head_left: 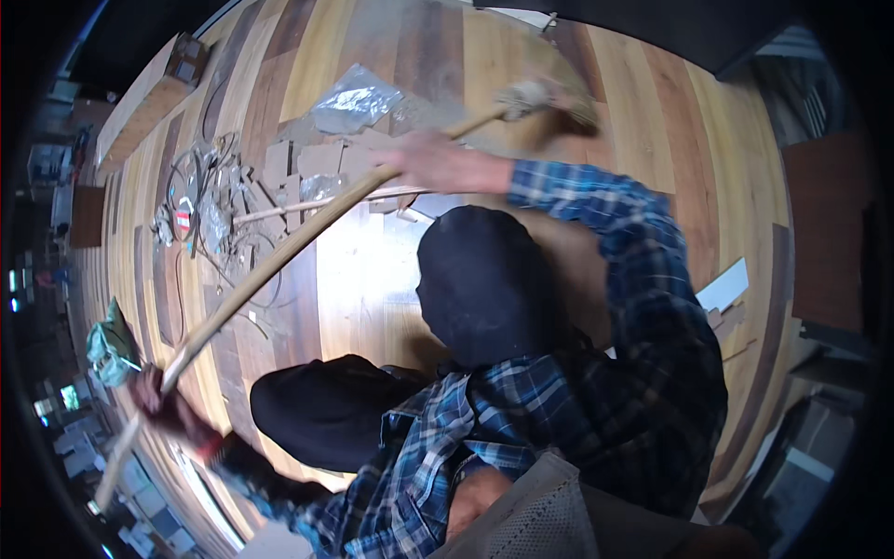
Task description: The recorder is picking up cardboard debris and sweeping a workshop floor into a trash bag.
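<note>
A broom with a long wooden handle (270,265) runs slantwise across the view, from the lower left up to its bristle head (563,88) at the top right. My left hand (158,401) is closed round the handle near its lower left end. Farther along, my right hand (430,161), smeared by motion, grips the handle closer to the head. Blurred bristles meet the plank floor, with pale dust around them. Beside the head, to its left, lies a crumpled clear plastic sheet (357,98).
Cardboard scraps (321,160), cables and plastic bits (214,210) make a heap at the left. A thin stick (307,203) lies across it. A wooden box (140,121) stands at the far left, a green bag (112,345) below it. White pieces (724,284) lie at the right.
</note>
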Motion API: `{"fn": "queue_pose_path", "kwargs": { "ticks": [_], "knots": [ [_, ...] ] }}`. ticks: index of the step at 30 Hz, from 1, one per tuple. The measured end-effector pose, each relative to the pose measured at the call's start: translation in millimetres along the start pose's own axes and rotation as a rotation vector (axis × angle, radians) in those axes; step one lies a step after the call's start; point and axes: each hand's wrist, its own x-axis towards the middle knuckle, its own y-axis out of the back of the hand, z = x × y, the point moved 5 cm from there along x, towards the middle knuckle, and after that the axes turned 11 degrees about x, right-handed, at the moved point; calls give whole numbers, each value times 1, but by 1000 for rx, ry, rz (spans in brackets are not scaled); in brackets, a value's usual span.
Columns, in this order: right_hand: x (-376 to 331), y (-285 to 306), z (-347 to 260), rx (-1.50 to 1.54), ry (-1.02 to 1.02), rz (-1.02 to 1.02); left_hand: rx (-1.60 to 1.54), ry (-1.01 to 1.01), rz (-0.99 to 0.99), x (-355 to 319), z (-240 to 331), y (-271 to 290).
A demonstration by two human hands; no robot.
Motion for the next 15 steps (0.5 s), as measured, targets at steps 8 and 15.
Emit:
{"fn": "queue_pose_path", "kwargs": {
  "ticks": [8, 15],
  "knots": [
    [-94, -19, 20, 227, -470, -308, -254, 269, -336, 39, -99, -91],
    [54, -154, -87, 525, 12, -368, 23, -243, -206, 14, 103, 87]
  ]
}}
